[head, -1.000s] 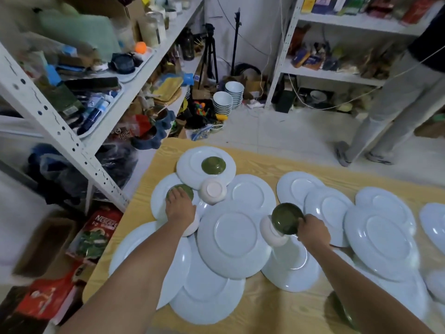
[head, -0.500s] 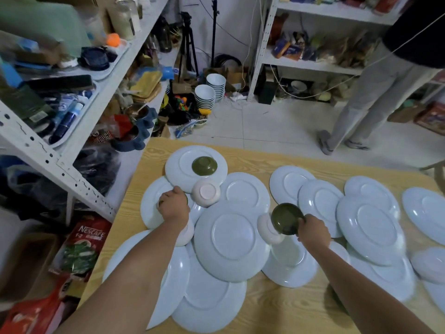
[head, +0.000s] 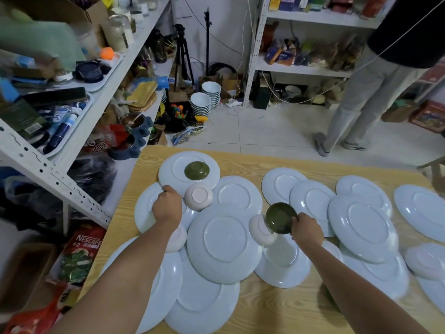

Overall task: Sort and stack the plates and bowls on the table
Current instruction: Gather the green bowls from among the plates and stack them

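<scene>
Several pale blue plates lie upside down and overlapping on the wooden table (head: 277,307); the largest plate (head: 225,242) is in the middle. My right hand (head: 307,229) grips a dark green bowl (head: 279,218) by its rim, tilted above an upturned pink bowl (head: 260,231). My left hand (head: 167,206) curls down over the left plate (head: 144,210), covering a small green bowl there. Another upturned pink bowl (head: 198,196) sits just right of that hand. A second green bowl (head: 196,170) lies upside down on the far plate (head: 173,174). A third pink bowl (head: 178,239) peeks from under my left forearm.
A crowded white metal shelf (head: 48,169) runs close along the table's left side. A person (head: 375,88) stands on the floor beyond the table's far right. Stacks of white bowls (head: 204,102) sit on the floor. More plates (head: 423,210) reach the right edge.
My left hand has closed over the small green bowl on the left plate, hiding it. My right hand still holds its green bowl in about the same spot.
</scene>
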Motion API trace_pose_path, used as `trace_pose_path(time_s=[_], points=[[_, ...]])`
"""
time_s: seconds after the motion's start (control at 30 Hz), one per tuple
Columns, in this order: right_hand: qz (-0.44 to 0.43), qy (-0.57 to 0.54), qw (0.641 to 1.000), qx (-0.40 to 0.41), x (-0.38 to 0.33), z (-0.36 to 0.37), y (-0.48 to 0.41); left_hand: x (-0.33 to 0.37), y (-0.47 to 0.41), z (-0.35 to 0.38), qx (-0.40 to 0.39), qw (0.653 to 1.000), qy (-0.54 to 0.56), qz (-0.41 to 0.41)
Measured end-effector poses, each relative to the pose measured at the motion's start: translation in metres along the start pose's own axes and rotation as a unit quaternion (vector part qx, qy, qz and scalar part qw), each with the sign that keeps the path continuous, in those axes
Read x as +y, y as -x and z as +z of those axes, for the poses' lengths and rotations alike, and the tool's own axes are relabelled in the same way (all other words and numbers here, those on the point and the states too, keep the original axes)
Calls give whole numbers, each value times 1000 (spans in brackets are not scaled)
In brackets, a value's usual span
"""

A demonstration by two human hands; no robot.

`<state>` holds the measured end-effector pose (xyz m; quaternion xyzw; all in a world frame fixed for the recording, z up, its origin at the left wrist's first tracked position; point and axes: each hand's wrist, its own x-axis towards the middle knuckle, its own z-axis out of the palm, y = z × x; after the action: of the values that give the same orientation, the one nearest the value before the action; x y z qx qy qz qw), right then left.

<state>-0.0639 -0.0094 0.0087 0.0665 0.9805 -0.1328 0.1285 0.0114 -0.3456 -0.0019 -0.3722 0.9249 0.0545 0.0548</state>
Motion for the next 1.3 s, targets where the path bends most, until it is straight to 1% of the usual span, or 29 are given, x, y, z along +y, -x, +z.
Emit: trace_pose_path(time_s=[0.03, 0.1, 0.17, 0.2, 0.33, 0.47, 0.53, 0.6, 0.77, 0.83, 0.93, 1.03, 1.17, 1.23, 1.3], points=[[0, -2, 1000, 1, 1, 0, 0, 0, 1, -5, -9, 1000, 7, -13], [3, -5, 1000, 3, 6, 0, -1, -2, 4, -9, 29, 998, 26, -42], [3, -3, 1000, 6, 11, 0, -2, -3, 6, -8, -13, 988, 128, -85], [2, -4, 1000, 6, 14, -1, -2, -3, 8, -8, -29, 981, 162, -105], [-1, -11, 1000, 3, 25, -7, -5, 4, 21, -11, -63, 961, 228, -147], [-13, -21, 1000, -6, 40, -19, -11, 24, 45, -11, -74, 952, 258, -146], [-15, -35, 999, -10, 53, -27, -15, 43, 62, -11, -74, 943, 286, -152], [-12, -49, 999, -13, 69, -36, -18, 70, 82, -8, -91, 932, 319, -146], [0, -58, 998, -10, 126, -62, -24, 163, 156, -3, -181, 892, 403, -94], [10, -70, 997, -14, 150, -72, -28, 199, 190, 1, -223, 871, 430, -75], [20, -90, 995, -25, 185, -84, -33, 239, 236, 13, -289, 847, 443, -53], [25, -96, 995, -32, 212, -90, -34, 265, 266, 27, -331, 845, 420, -24], [23, -108, 993, -49, 235, -89, -29, 279, 284, 36, -355, 857, 373, -1], [14, -129, 990, -60, 242, -87, -28, 281, 286, 38, -344, 870, 353, 11], [-1, -149, 986, -74, 246, -85, -25, 279, 283, 40, -311, 892, 328, 30]])
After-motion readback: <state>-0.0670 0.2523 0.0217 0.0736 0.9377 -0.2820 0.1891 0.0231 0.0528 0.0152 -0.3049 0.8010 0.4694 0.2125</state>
